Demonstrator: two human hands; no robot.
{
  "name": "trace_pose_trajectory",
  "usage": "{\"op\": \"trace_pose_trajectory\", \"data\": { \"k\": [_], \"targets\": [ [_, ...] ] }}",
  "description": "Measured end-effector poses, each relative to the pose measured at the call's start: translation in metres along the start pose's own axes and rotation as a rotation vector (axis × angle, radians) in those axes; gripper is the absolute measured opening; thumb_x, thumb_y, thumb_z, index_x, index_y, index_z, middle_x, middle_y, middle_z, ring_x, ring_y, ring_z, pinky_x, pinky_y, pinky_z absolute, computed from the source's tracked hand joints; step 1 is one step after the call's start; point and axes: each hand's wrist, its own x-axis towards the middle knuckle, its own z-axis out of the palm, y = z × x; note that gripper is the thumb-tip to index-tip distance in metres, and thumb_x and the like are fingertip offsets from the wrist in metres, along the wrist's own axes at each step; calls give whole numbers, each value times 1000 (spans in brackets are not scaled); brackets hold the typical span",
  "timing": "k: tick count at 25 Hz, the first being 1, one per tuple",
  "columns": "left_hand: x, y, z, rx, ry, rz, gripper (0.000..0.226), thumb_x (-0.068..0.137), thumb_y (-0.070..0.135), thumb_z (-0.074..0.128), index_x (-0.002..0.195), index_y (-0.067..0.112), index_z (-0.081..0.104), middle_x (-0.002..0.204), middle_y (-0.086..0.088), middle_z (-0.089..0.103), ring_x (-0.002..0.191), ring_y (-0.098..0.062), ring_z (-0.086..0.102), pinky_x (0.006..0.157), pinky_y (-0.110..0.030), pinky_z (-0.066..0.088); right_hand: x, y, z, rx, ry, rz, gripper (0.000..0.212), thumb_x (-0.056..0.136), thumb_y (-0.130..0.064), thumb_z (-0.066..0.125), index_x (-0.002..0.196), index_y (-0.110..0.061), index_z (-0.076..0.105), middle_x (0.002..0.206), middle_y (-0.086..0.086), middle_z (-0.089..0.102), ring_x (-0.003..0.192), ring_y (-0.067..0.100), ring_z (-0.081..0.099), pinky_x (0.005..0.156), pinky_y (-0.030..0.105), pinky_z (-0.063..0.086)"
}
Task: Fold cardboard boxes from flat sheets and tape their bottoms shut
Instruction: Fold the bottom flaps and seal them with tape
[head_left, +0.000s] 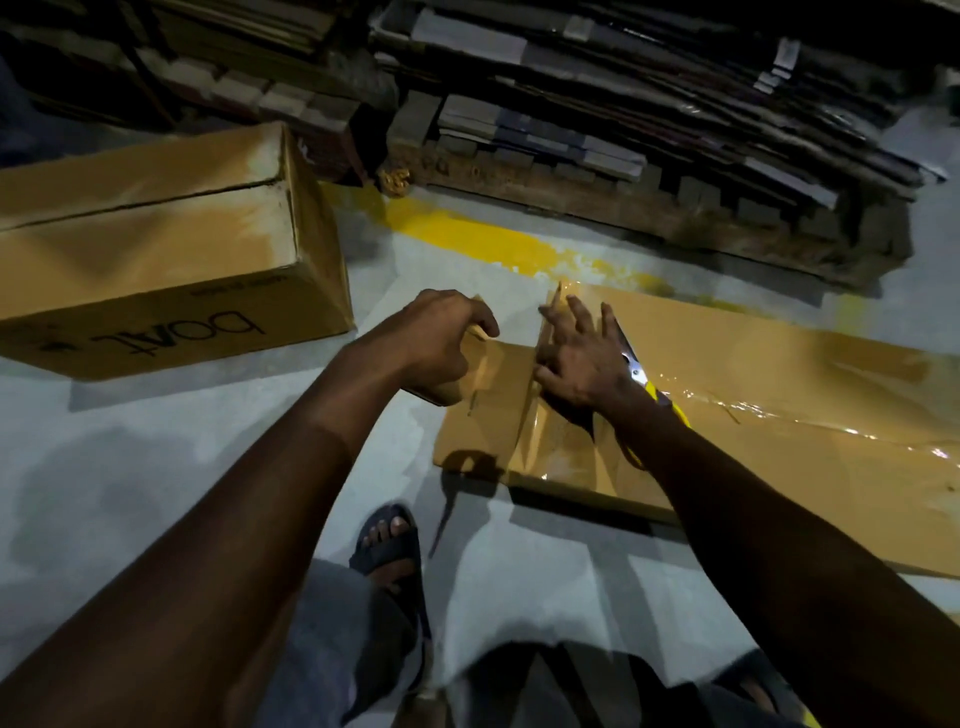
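Observation:
A tan cardboard box (737, 364) lies on the floor in front of me, its top face crossed by a glossy strip of clear tape (779, 413). My left hand (441, 345) curls round the box's far left corner, thumb and fingers gripping the cardboard edge. With its fingers spread and straight, my right hand (582, 358) presses flat on the box top at the tape's left end. Scissors (636, 371) with a shiny blade and yellow handles lie partly hidden beneath my right wrist.
A closed cardboard box (156, 260) printed "boat" stands to the left. Stacks of flat cardboard sheets (649, 93) on a wooden pallet (675, 218) fill the back. A yellow line (467, 234) marks the grey floor. My sandalled foot (389, 540) stands near the box's front edge.

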Motion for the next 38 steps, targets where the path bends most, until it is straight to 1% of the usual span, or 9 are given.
{"op": "trace_pose_trajectory", "data": {
  "k": [5, 9, 12, 15, 19, 24, 28, 32, 38],
  "targets": [
    [-4, 6, 1, -38, 12, 2, 62, 78, -9, 51, 128, 27, 58, 141, -11, 47, 133, -30, 40, 80, -25, 36, -44, -42, 0, -52, -145, -83, 56, 90, -57, 28, 116, -31, 70, 162, 1, 18, 149, 35, 2, 114, 67, -3],
    [-6, 5, 4, -115, 5, 11, 64, 75, -11, 48, 124, 29, 60, 143, -10, 46, 129, -32, 45, 75, -28, 41, -81, -59, 15, 15, -156, -154, 74, 79, -64, 20, 128, -27, 61, 161, 5, 20, 149, 35, 0, 116, 64, 1],
    [-8, 4, 5, -119, 9, 33, 64, 75, -10, 48, 125, 28, 60, 145, -10, 45, 131, -32, 44, 78, -28, 41, -94, -65, 24, 38, -167, -123, 75, 84, -74, 31, 139, -26, 50, 163, 5, 13, 150, 33, -4, 116, 63, -1],
    [-10, 7, 4, -107, 14, 52, 63, 76, -10, 50, 127, 26, 59, 145, -9, 46, 133, -31, 42, 81, -27, 40, -96, -70, 18, 39, -163, -90, 62, 88, -62, 44, 140, -27, 47, 163, 5, 12, 150, 33, -3, 117, 63, 6],
    [-10, 11, 6, -116, 2, 74, 65, 73, -10, 50, 126, 27, 59, 142, -9, 47, 130, -31, 44, 84, -33, 50, -102, -73, 22, 135, -88, -57, 41, 89, -43, 58, 125, -24, 55, 159, 6, 25, 151, 31, 2, 117, 60, 10],
    [-10, 18, 8, -155, 0, 80, 63, 74, -9, 54, 125, 27, 60, 141, -6, 48, 127, -28, 47, 81, -32, 48, -99, -80, 25, 192, -65, 3, 24, 88, -37, 64, 109, -25, 65, 153, 5, 35, 151, 30, 4, 117, 59, 8],
    [-10, 21, 7, -150, -1, 93, 63, 75, -10, 54, 128, 25, 59, 139, -7, 50, 128, -28, 46, 79, -29, 45, -95, -96, 29, 282, 43, 134, 27, 90, -29, 63, 114, -17, 66, 143, 7, 47, 148, 29, 19, 117, 55, 14],
    [-12, 21, 7, -133, 3, 99, 64, 74, -10, 52, 128, 24, 59, 138, -6, 52, 130, -26, 44, 82, -28, 43, -89, -106, 31, 404, 172, 268, 53, 80, -13, 69, 130, -16, 51, 137, 11, 47, 133, 30, 39, 108, 52, 36],
    [-11, 18, 9, -127, -28, 100, 63, 73, -7, 54, 127, 26, 59, 137, -6, 53, 126, -27, 47, 80, -28, 42, -76, -110, 26, 403, 132, 349, 59, 81, -7, 71, 135, -14, 49, 138, 12, 46, 122, 30, 46, 94, 44, 43]
  ]
}}
